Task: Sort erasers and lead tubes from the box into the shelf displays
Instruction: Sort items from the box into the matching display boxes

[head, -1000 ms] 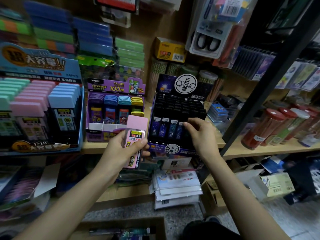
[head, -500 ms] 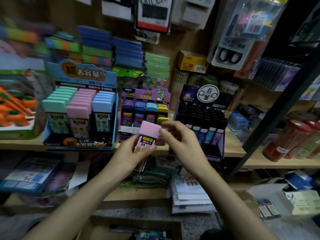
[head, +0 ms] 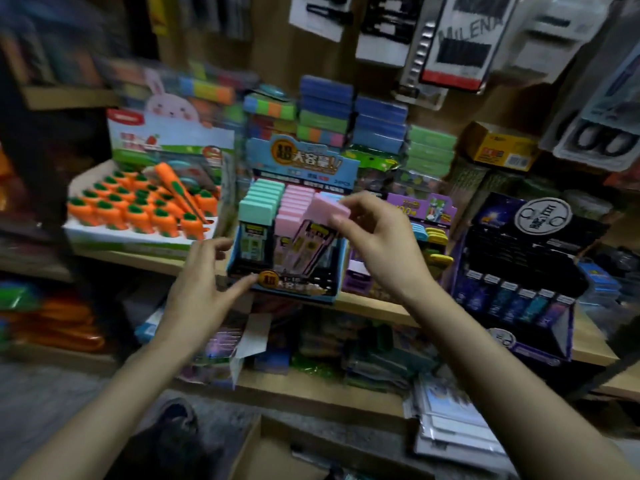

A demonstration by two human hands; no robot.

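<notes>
My right hand (head: 375, 239) pinches a pink-capped lead tube (head: 318, 230) by its top, tilted over the blue display box (head: 287, 289) that holds rows of green, pink and blue-capped tubes on the wooden shelf. My left hand (head: 204, 285) hovers at the display's lower left corner with fingers spread and holds nothing; a fingertip nears the box front. Right of it stand a purple display of small lead tubes (head: 426, 216) and a dark display of lead tubes (head: 519, 271).
A tray of orange carrot-shaped erasers (head: 138, 209) sits on the shelf to the left. Stacked colourful packs fill the back, and hanging packets line the wall above. A cardboard box edge (head: 256, 445) shows below, near the floor. Booklets lie on the lower shelf.
The pink-capped tube passed from my left hand to my right. My view swung left, and the right hand carried the tube over the blue display while the left hand let go.
</notes>
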